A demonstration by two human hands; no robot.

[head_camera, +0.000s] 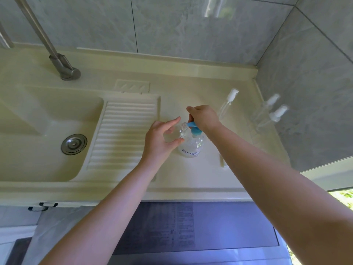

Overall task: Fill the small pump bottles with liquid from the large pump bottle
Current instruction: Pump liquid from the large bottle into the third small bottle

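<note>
While the large pump bottle stands upright on the pale bench just right of the ribbed draining board, the right hand presses down on its blue pump head. The left hand curls round a small clear bottle, tilted with its open neck at the blue spout. Three more small pump bottles, blurred, stand further right near the tiled wall

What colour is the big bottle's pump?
Blue pump, on the clear big bottle; head view.
</note>
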